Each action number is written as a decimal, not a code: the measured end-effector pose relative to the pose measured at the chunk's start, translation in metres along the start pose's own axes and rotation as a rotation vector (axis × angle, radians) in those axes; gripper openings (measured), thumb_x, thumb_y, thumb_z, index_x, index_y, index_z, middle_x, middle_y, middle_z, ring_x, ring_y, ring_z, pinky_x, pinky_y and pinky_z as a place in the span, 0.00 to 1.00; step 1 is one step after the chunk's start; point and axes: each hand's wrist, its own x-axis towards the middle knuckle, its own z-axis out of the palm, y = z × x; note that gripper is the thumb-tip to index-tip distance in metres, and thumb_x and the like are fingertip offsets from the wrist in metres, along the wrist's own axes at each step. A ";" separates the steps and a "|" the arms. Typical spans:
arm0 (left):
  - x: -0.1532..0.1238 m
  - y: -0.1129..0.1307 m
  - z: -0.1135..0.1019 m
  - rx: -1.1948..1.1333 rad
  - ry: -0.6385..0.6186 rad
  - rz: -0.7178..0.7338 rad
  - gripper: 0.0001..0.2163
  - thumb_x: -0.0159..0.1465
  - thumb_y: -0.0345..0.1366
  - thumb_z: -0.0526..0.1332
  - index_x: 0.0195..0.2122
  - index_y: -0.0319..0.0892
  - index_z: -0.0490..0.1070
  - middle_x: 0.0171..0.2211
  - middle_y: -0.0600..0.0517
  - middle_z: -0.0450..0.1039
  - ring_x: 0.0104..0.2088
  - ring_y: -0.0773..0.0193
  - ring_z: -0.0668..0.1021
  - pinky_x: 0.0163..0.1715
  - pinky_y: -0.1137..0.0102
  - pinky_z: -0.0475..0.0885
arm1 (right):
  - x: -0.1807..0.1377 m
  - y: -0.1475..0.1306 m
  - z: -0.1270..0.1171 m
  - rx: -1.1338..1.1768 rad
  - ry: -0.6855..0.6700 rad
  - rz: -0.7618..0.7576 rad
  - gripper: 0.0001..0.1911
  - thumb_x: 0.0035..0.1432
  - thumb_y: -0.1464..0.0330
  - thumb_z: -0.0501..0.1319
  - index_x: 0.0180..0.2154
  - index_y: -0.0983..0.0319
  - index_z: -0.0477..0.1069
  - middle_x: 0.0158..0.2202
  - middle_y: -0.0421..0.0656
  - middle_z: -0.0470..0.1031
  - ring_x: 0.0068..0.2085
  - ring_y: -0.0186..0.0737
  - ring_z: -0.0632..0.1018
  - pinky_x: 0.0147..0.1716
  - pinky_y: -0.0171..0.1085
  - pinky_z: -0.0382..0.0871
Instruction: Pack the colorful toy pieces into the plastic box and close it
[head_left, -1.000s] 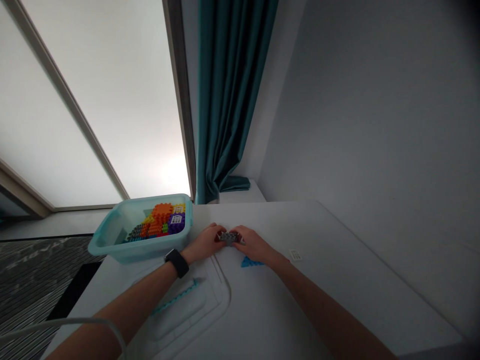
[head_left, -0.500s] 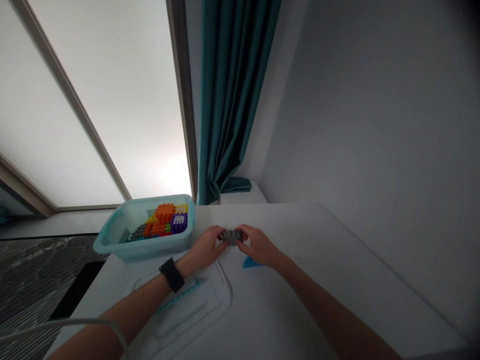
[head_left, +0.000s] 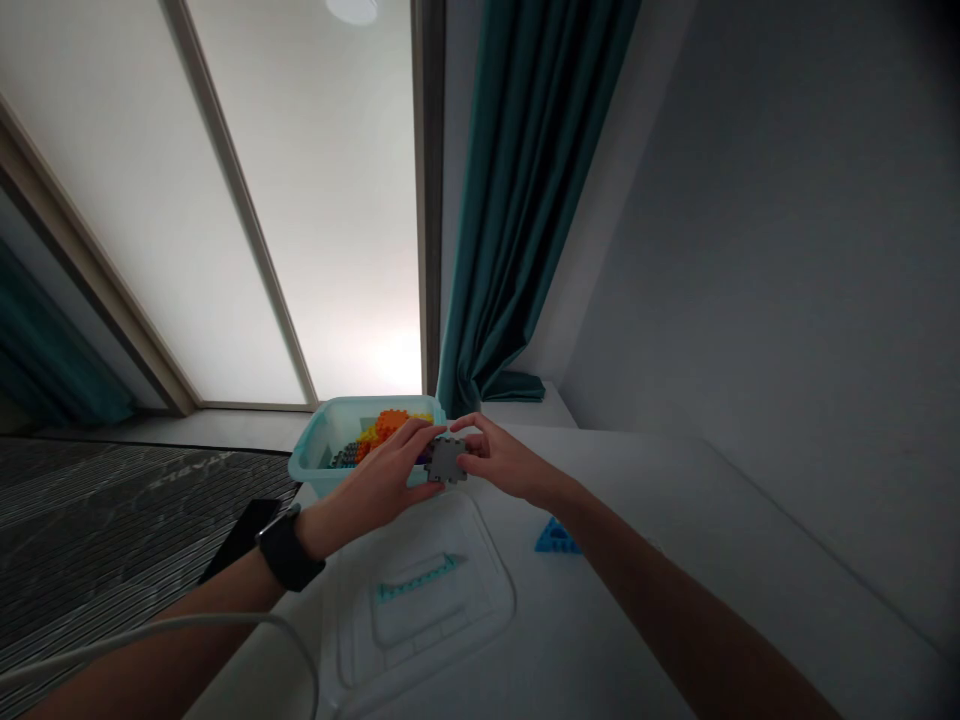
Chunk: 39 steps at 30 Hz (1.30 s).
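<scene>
Between my two hands, above the table, is a grey toothed building block (head_left: 448,460) with a flat face turned toward me. My left hand (head_left: 390,468), with a dark watch on its wrist, holds the block's left side between thumb and fingers. On the other side, my right hand (head_left: 501,458) pinches the block's right edge, its index finger raised along the top. Just behind my left hand stands a light teal bin (head_left: 319,455) with orange, yellow and grey blocks (head_left: 391,424) in it, partly covered by that hand.
A clear plastic lid (head_left: 442,640) lies on the white table (head_left: 585,640), with a teal strip (head_left: 417,578) on it. Partly behind my right forearm is a blue triangular piece (head_left: 556,538). A white cable (head_left: 187,622) crosses at lower left. The green curtain (head_left: 525,200) hangs beyond the table.
The view has swung left. The grey block has been turned so its broad flat face shows, and both hands have come nearer the bin. My right index finger has lifted.
</scene>
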 end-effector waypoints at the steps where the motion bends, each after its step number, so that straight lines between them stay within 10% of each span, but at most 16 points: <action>1: -0.002 -0.005 -0.009 0.020 -0.003 0.007 0.29 0.63 0.38 0.64 0.64 0.51 0.56 0.61 0.46 0.63 0.59 0.50 0.70 0.58 0.57 0.67 | 0.009 -0.003 0.005 0.006 -0.007 -0.002 0.20 0.55 0.73 0.60 0.49 0.59 0.60 0.31 0.36 0.74 0.33 0.34 0.74 0.31 0.32 0.64; 12: -0.005 -0.052 -0.058 0.128 -0.032 -0.037 0.25 0.61 0.43 0.67 0.58 0.46 0.65 0.49 0.47 0.76 0.45 0.54 0.78 0.44 0.64 0.72 | 0.076 -0.022 0.044 -0.015 -0.015 0.086 0.24 0.56 0.71 0.61 0.54 0.58 0.60 0.32 0.39 0.78 0.31 0.37 0.76 0.28 0.33 0.66; 24: 0.016 -0.110 -0.050 0.125 -0.245 -0.329 0.26 0.53 0.45 0.69 0.52 0.42 0.73 0.42 0.47 0.80 0.40 0.53 0.80 0.38 0.66 0.72 | 0.082 0.017 0.025 -0.497 0.346 -0.162 0.28 0.60 0.67 0.57 0.61 0.55 0.59 0.50 0.44 0.75 0.51 0.46 0.74 0.54 0.50 0.64; 39: 0.020 -0.114 -0.037 0.026 -0.302 -0.156 0.22 0.55 0.44 0.69 0.49 0.42 0.74 0.45 0.45 0.79 0.42 0.50 0.79 0.42 0.61 0.72 | 0.070 0.030 0.012 -0.670 0.309 -0.348 0.17 0.63 0.71 0.52 0.51 0.58 0.71 0.47 0.45 0.78 0.53 0.47 0.74 0.56 0.50 0.62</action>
